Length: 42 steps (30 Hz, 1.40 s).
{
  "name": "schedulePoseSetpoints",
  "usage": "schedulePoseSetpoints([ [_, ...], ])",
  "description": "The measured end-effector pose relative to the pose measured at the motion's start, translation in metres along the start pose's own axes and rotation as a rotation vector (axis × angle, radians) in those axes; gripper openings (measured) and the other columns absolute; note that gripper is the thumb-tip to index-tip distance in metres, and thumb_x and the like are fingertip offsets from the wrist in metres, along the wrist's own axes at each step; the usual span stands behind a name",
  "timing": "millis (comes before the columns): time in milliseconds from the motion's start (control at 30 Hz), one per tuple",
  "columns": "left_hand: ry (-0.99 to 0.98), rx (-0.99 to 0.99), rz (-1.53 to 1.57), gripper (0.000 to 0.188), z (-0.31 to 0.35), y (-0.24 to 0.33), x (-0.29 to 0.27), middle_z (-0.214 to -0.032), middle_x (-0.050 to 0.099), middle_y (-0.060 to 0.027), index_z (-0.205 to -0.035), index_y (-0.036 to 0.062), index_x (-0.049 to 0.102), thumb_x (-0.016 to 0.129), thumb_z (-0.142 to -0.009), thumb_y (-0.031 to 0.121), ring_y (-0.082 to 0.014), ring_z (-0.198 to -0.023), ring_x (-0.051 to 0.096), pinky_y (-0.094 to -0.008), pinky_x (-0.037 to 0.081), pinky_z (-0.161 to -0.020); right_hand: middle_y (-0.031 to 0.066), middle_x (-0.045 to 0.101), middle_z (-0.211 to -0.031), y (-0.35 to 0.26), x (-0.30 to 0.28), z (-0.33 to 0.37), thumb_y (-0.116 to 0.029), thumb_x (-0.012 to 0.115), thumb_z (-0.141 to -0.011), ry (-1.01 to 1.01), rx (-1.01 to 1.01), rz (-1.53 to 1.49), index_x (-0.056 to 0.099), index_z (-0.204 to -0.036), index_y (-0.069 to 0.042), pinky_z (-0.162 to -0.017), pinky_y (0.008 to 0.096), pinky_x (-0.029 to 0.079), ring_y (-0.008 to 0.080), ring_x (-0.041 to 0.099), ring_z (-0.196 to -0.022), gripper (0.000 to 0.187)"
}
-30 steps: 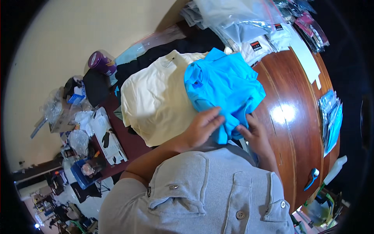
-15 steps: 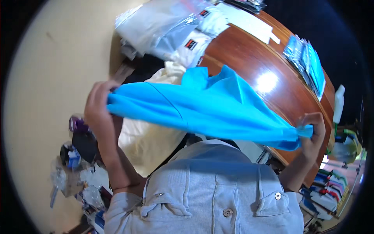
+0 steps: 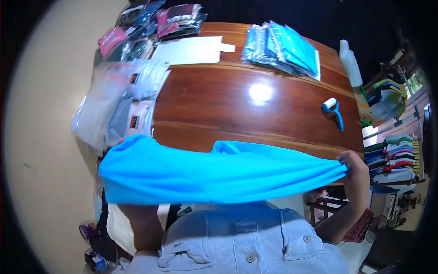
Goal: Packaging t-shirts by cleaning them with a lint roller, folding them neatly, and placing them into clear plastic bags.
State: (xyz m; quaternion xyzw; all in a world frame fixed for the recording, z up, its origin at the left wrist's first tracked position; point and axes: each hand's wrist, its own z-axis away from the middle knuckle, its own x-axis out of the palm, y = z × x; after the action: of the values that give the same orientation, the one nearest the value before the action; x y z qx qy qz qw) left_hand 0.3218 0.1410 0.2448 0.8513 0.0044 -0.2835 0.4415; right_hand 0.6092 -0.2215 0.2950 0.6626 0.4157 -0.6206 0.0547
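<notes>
A bright blue shirt [image 3: 219, 171] stretches sideways in front of my chest, over the near edge of the wooden table. Its right end is bunched in my right hand [image 3: 357, 170], whose fingers are closed on the cloth. The left end hangs wide over my left hand [image 3: 121, 141]. Only a sliver of that hand shows at the shirt's upper left edge, though the cloth is held up there. A faint seam crosses the fabric left of its middle.
On the wooden table [image 3: 210, 98] are bagged blue garments [image 3: 292, 50], a blue-handled lint roller [image 3: 333, 109] and a white board [image 3: 189, 50]. Bagged white clothes [image 3: 116, 105] lie at left, with packed dark and pink garments [image 3: 180, 20] behind. A white bottle [image 3: 350, 64] is at the far right edge.
The shirt's left end has dropped and spread over my left hand, while its right end stays gripped. The view has turned toward the table, bringing the lint roller into sight.
</notes>
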Motion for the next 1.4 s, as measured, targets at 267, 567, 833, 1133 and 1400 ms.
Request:
schedulePoseSetpoints([
  [267, 0.006, 0.210, 0.055, 0.061, -0.032, 0.071, 0.075, -0.134, 0.056, -0.0189, -0.141, 0.0023, 0.042, 0.069, -0.090, 0.024, -0.0311, -0.124, 0.054, -0.0388, 0.042, -0.107, 0.0070, 0.060, -0.091, 0.123, 0.012, -0.008, -0.034, 0.060, -0.098, 0.664, 0.020, -0.657, 0.047, -0.104, -0.005, -0.070, 0.0209, 0.044, 0.0119, 0.058, -0.079, 0.032],
  [567, -0.096, 0.293, 0.151, 0.068, -0.044, 0.122, 0.119, -0.138, 0.051, -0.0204, -0.144, 0.0037, 0.035, 0.070, -0.090, 0.024, -0.0329, -0.127, 0.051, -0.0396, 0.040, -0.108, 0.0090, 0.058, -0.098, 0.163, -0.001, -0.030, -0.036, 0.062, -0.097, 1.079, -0.224, -0.283, 0.048, -0.109, -0.007, -0.079, 0.0283, 0.045, 0.0178, 0.057, -0.089, 0.035],
  [833, -0.116, 0.330, 0.178, 0.074, -0.043, 0.136, 0.140, -0.142, 0.047, -0.0217, -0.147, 0.0049, 0.029, 0.071, -0.089, 0.024, -0.0345, -0.130, 0.048, -0.0403, 0.038, -0.109, 0.0102, 0.056, -0.103, 0.164, -0.008, -0.051, -0.036, 0.063, -0.095, 1.145, -0.303, -0.272, 0.048, -0.111, -0.008, -0.085, 0.0332, 0.043, 0.0208, 0.055, -0.097, 0.036],
  [1133, -0.100, 0.382, 0.219, 0.082, -0.050, 0.139, 0.147, -0.146, 0.042, -0.0232, -0.150, 0.0062, 0.022, 0.072, -0.088, 0.024, -0.0363, -0.133, 0.044, -0.0411, 0.036, -0.111, 0.0115, 0.054, -0.109, 0.146, -0.019, -0.080, -0.036, 0.065, -0.094, 1.241, -0.433, -0.267, 0.048, -0.114, -0.009, -0.092, 0.0386, 0.042, 0.0242, 0.052, -0.106, 0.038],
  [1400, -0.090, 0.444, 0.272, 0.089, -0.069, 0.147, 0.160, -0.149, 0.038, -0.0245, -0.153, 0.0074, 0.015, 0.073, -0.087, 0.024, -0.0380, -0.136, 0.041, -0.0418, 0.035, -0.112, 0.0127, 0.052, -0.114, 0.112, -0.033, -0.121, -0.036, 0.066, -0.093, 1.459, -0.619, -0.211, 0.048, -0.116, -0.010, -0.098, 0.0434, 0.041, 0.0271, 0.050, -0.114, 0.040],
])
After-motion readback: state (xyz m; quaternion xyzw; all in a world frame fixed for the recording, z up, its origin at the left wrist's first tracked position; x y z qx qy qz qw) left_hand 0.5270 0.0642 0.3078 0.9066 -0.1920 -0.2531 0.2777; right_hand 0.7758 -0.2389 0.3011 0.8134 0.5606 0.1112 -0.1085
